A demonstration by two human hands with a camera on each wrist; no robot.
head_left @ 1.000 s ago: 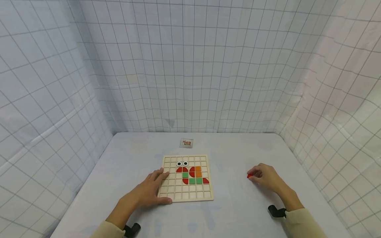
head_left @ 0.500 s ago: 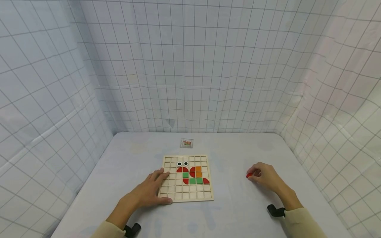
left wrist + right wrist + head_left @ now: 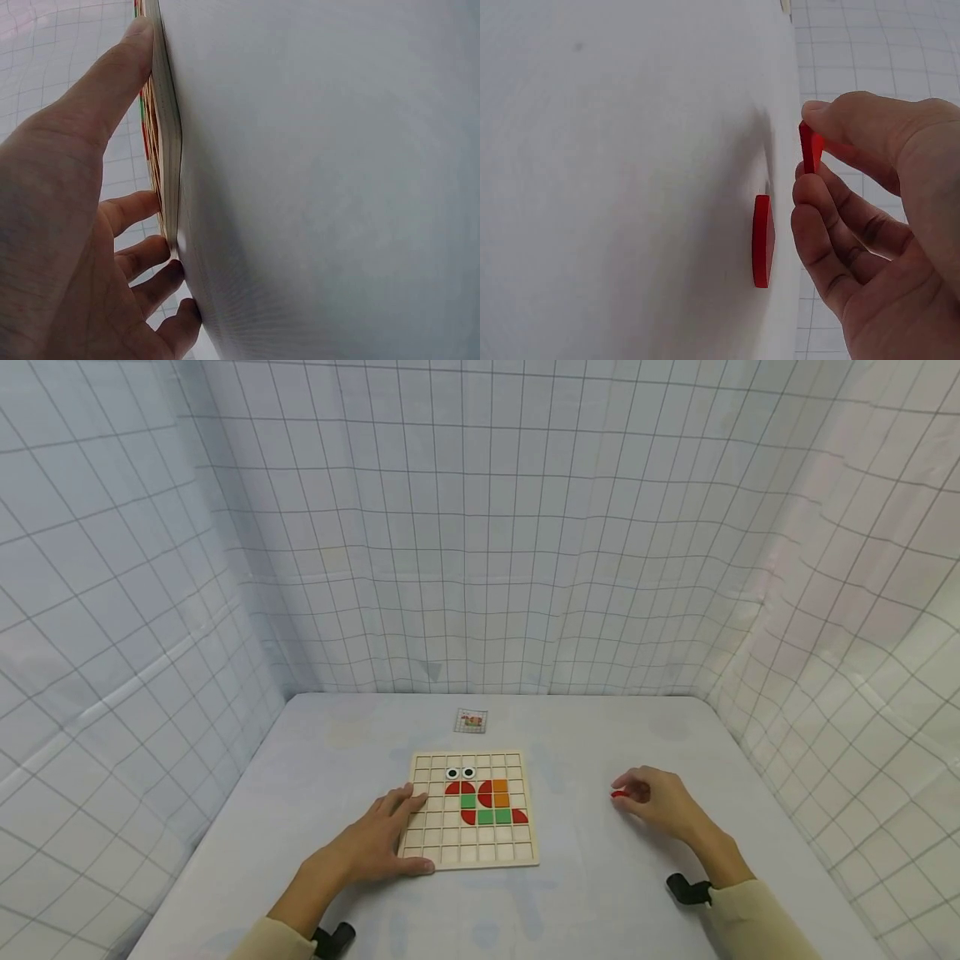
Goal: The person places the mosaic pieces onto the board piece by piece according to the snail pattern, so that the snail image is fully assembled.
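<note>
A wooden grid board (image 3: 485,853) lies on the table with red, green and orange tiles and two eye tiles (image 3: 461,773) set in its squares. My left hand (image 3: 372,843) rests spread at its left side, thumb on the near edge and fingertips along the left edge. To the right of the board, my right hand (image 3: 663,804) pinches a small red tile (image 3: 810,148) between thumb and fingers, above the table. A second red tile (image 3: 763,241) lies on the table beneath that hand in the right wrist view; the hand hides it in the head view.
Behind the board lies a small picture card (image 3: 471,722) with a coloured figure on a grid. White gridded curtains (image 3: 480,568) enclose the table (image 3: 585,893) at the back and both sides. Black wrist mounts (image 3: 688,890) stick out below the sleeves.
My right hand has moved slightly left and away from me, carrying the red tile. The left hand and the board stay in place.
</note>
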